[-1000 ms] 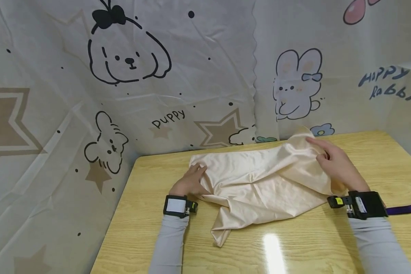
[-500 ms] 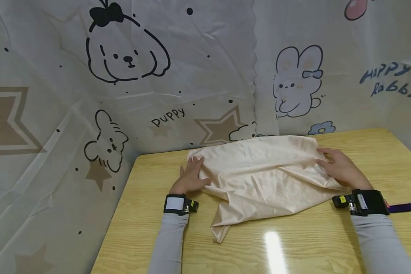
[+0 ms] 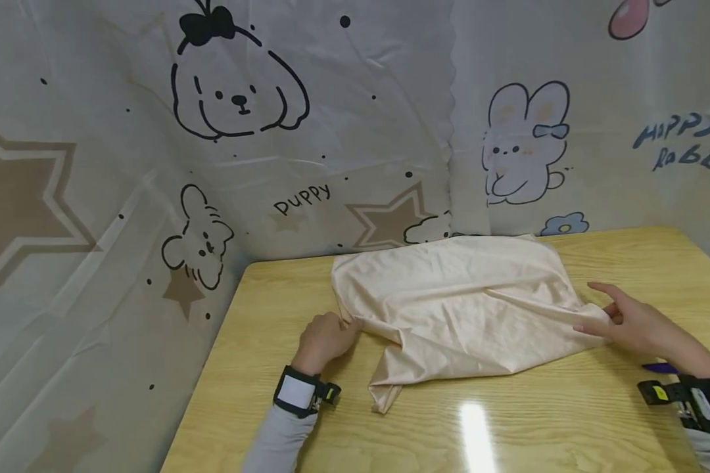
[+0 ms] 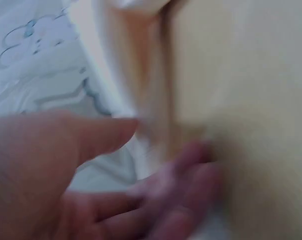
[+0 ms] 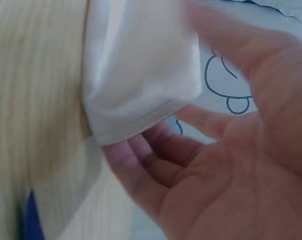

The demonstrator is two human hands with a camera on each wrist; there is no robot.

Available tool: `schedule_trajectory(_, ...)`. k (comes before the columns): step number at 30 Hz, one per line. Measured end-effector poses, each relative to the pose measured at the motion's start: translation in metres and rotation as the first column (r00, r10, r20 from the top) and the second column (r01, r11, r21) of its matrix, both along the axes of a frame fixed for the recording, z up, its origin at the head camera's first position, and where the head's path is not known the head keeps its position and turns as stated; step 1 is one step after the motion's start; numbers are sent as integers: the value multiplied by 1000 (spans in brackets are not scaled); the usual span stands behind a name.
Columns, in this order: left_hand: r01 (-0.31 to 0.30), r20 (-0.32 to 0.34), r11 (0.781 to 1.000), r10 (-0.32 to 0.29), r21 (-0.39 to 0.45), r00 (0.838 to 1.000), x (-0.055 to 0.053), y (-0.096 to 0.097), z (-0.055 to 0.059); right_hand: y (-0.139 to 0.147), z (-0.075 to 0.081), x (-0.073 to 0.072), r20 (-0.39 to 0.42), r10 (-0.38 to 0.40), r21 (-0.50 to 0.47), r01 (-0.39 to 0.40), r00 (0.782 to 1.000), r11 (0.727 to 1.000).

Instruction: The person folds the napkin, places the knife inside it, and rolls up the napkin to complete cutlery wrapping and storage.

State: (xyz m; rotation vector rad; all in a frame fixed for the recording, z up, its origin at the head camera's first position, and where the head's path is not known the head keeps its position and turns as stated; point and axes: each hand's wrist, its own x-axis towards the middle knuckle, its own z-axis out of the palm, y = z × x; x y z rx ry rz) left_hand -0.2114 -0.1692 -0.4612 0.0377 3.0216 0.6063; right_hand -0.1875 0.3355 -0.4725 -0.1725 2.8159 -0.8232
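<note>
A pale peach satin cloth (image 3: 449,309) lies wrinkled on the wooden table, its near-left corner bunched into a small fold. At its left edge my left hand (image 3: 327,341) curls its fingers and grips the edge. The left wrist view is blurred, with the thumb and fingers (image 4: 180,200) on either side of the cloth (image 4: 108,60). My right hand (image 3: 639,326) spreads at the right corner. In the right wrist view, fingers (image 5: 141,175) reach under the stitched hem of the cloth (image 5: 141,100), while the thumb stands apart above it.
The wooden table (image 3: 260,420) backs onto a pale sheet (image 3: 390,131) printed with cartoon animals and stars. A purple strap (image 3: 657,367) lies at the right, beside my right wrist. Each wrist wears a black camera band (image 3: 296,392).
The cloth's far-right part has been laid down flatter. My right hand has moved right and nearer to the right corner. My left hand has slid down the left edge and curled its fingers.
</note>
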Motion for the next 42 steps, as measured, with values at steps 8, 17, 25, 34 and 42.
schedule_trajectory(8, -51, -145, 998, 54, 28, 988, -3, 24, -20, 3, -1, 6, -144, 91, -39, -97, 985, 995)
schedule_trajectory(17, -12, -228, 977, 61, 211, 972, -10, 15, -2, 4, 11, 5, -283, 52, -157, -99, 958, 983)
schedule_trajectory(25, -160, 21, 752, 190, 639, 981, -15, -14, 24, 8, 20, 9, -277, -74, -301, -13, 958, 953)
schedule_trajectory(34, -155, 136, 933, 116, 324, 984, -6, -44, -3, 8, 4, 17, 56, 47, -218, -33, 997, 975)
schedule_trajectory(42, -130, 157, 945, 85, 299, 984, 47, -61, -11, 10, -7, 58, 80, -7, -92, 15, 997, 996)
